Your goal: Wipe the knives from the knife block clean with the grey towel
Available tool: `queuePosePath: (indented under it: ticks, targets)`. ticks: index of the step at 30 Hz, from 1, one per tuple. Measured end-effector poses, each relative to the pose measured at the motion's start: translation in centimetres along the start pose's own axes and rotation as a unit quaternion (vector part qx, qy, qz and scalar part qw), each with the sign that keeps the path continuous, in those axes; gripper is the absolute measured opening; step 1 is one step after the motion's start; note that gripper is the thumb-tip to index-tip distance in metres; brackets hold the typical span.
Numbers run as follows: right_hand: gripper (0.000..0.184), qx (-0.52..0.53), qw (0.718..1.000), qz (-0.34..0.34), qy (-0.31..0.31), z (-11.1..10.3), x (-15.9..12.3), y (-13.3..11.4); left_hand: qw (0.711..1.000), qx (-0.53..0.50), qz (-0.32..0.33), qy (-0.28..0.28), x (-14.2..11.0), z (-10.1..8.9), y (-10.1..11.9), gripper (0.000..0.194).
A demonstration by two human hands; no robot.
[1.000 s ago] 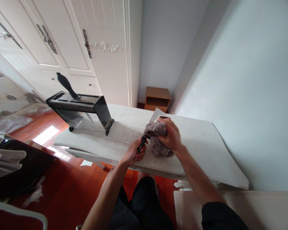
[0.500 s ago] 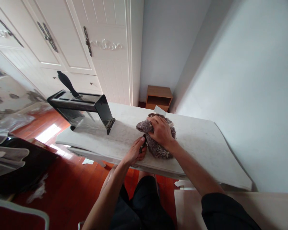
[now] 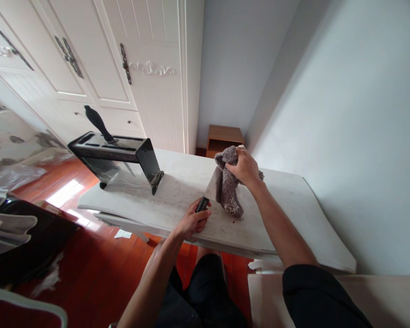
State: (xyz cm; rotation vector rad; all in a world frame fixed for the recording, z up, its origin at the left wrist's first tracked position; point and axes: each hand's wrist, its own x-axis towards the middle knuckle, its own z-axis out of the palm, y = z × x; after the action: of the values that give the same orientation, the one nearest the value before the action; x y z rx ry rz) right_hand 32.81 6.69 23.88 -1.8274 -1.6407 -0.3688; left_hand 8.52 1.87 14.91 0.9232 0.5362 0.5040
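My left hand (image 3: 192, 220) is closed around the black handle of a broad-bladed kitchen knife (image 3: 213, 186). Its wide blade points away from me over the white tabletop, partly hidden by the cloth. A fuzzy grey-brown cloth (image 3: 231, 193) hangs bunched from my right hand (image 3: 246, 169), which is closed on it at the right side of the blade. Whether the cloth touches the blade cannot be made out. To the left stands a black knife block (image 3: 145, 157) with clear sides, and one black-handled knife (image 3: 97, 122) sits in a slot.
The white table (image 3: 280, 218) reaches toward the wall on the right. Behind it are a white wardrobe (image 3: 164, 105) and a small wooden cabinet (image 3: 226, 133). A chair-like white frame (image 3: 30, 298) and a dark box-shaped thing (image 3: 44, 228) stand at the left.
My right hand and the cloth have lifted and moved away and to the right, uncovering part of the blade. My left hand has tilted the knife handle and shifted slightly toward me.
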Motion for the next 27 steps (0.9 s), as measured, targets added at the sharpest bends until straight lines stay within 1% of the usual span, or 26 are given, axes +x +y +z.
queuePosePath:
  ticks: [3,6,9,13,16,18,20,23,27]
  targets:
    - [0.038,0.024,0.999,0.038,-0.009,-0.1,-0.2,1.4,1.000,0.001,0.008,-0.002,0.0,0.0,-0.1,0.044]
    - [0.042,0.057,0.997,0.055,-0.007,-0.2,-1.0,2.3,1.000,0.003,0.019,-0.005,0.0,-0.1,-0.3,0.044]
    - [0.044,0.089,0.994,0.069,0.005,0.1,-2.3,2.4,1.000,-0.001,0.026,-0.003,0.1,-0.1,-0.4,0.043]
    - [0.044,0.107,0.991,0.082,0.021,1.1,-4.7,1.6,1.000,-0.010,0.026,0.007,0.2,-0.1,-0.3,0.043]
    - [0.039,0.121,0.990,0.073,0.010,1.7,-6.5,0.8,0.999,-0.025,0.028,0.014,0.2,0.0,-0.2,0.042]
    - [0.033,0.126,0.990,0.070,-0.001,1.8,-7.6,0.2,0.999,-0.036,0.028,0.018,0.2,0.0,-0.1,0.041]
    - [0.031,0.139,0.988,0.062,-0.010,1.7,-8.5,-0.3,0.998,-0.050,0.029,0.023,0.1,-0.1,0.0,0.041]
    - [0.038,0.187,0.982,0.024,-0.014,1.4,-9.4,-1.0,0.997,-0.074,0.028,0.024,-0.1,-0.2,0.2,0.041]
    - [0.049,0.247,0.969,-0.021,-0.007,1.1,-10.3,-1.7,0.993,-0.115,0.027,0.010,-0.2,-0.7,0.4,0.036]
